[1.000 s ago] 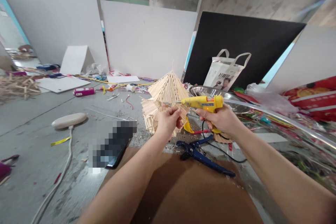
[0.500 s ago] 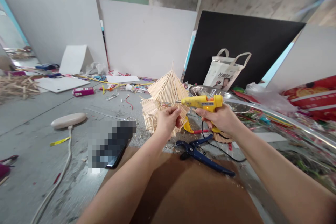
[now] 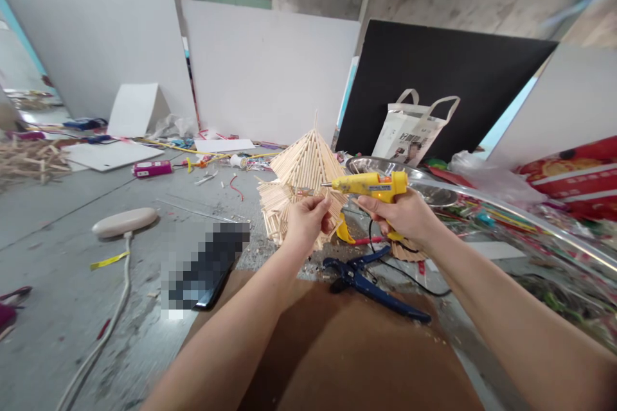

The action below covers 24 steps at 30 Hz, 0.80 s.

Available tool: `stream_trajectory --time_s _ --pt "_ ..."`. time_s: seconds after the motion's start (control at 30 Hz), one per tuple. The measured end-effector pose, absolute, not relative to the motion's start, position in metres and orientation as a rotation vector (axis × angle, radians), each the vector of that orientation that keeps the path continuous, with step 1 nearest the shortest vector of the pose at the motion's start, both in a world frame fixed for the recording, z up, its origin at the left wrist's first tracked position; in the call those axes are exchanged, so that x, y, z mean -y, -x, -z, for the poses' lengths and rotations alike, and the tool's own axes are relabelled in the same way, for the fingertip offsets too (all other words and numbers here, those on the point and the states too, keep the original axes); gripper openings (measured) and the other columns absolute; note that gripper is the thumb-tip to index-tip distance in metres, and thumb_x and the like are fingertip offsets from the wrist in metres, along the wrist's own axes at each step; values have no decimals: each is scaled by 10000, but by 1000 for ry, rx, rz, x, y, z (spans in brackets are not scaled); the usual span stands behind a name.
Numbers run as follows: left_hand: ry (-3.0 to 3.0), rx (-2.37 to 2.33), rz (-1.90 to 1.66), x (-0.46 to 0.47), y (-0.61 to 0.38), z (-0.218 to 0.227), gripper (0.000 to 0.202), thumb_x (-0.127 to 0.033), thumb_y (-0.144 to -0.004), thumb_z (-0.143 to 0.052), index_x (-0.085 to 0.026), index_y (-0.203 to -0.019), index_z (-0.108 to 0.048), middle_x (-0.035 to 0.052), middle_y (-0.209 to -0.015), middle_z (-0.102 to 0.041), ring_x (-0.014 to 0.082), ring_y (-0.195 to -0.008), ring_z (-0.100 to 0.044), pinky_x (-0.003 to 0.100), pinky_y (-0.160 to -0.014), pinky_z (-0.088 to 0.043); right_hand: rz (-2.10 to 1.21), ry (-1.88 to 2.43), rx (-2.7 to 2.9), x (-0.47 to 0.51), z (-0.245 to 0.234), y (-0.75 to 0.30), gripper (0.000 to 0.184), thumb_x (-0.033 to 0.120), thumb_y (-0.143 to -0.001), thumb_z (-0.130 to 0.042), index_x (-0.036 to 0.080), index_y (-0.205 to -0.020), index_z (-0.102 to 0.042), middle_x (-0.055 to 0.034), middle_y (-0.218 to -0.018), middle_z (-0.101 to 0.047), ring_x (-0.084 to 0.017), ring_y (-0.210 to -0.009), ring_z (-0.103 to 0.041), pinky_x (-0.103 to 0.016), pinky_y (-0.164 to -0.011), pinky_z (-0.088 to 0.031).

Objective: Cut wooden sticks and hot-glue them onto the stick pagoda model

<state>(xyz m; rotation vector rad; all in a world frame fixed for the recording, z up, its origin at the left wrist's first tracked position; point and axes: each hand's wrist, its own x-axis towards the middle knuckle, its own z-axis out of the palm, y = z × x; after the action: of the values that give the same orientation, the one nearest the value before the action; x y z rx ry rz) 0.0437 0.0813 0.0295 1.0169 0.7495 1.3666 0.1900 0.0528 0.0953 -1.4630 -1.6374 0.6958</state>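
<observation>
In the middle stands a small house-like model (image 3: 308,157) made of thin wooden sticks, its pointed roof rising to a thin tip. My left hand (image 3: 311,218) is in front of its lower part, thumb and fingers pinched together; whatever they pinch is too small or hidden to name. A yellow hot glue gun (image 3: 371,186) is gripped in my right hand (image 3: 402,212), its metal nozzle pointing left, just above my left fingertips. Its black cord hangs below. Blue-handled cutters (image 3: 371,289) lie below my hands, partly over a brown board (image 3: 337,353).
A dark phone-like slab (image 3: 212,270), blurred out, lies left of the board. Farther left is a white oval device (image 3: 124,223) with a cable. Behind the glue gun are a metal bowl (image 3: 434,189) and a white bag (image 3: 407,131). Loose sticks (image 3: 33,157) are piled far left.
Almost nothing differs. Both hands and the glue gun hold nearly the same place; the whole view has shifted very slightly.
</observation>
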Motion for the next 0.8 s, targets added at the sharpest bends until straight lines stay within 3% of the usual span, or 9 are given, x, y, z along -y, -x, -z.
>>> stream_trajectory --time_s 0.17,0.4,0.8 --pt "-1027 -743 -1378 -81 -43 -29 248 -341 -655 -594 -131 -569 -494 -63 -399 -436 36 -296 -403 163 -313 -298 -699 1449 1627 -54 -93 -193 239 386 -607 -639 180 -555 -531 45 -399 -470 -55 -267 -395 -197 -273 -306" --pt "-1047 -732 -1380 -81 -43 -29 260 -340 -668 -581 -135 -550 -475 -65 -390 -421 33 -295 -397 160 -315 -290 -758 1326 1703 -54 -98 -192 228 379 -644 -614 165 -713 -575 -11 -639 -611 -35 -306 -414 -188 -288 -314" --pt "-1009 -721 -1418 -81 -43 -29 234 -339 -660 -589 -131 -599 -501 -65 -421 -433 38 -299 -409 164 -312 -306 -749 1386 1700 -53 -96 -194 177 357 -626 -626 191 -624 -564 24 -514 -565 -45 -281 -401 -195 -271 -318"
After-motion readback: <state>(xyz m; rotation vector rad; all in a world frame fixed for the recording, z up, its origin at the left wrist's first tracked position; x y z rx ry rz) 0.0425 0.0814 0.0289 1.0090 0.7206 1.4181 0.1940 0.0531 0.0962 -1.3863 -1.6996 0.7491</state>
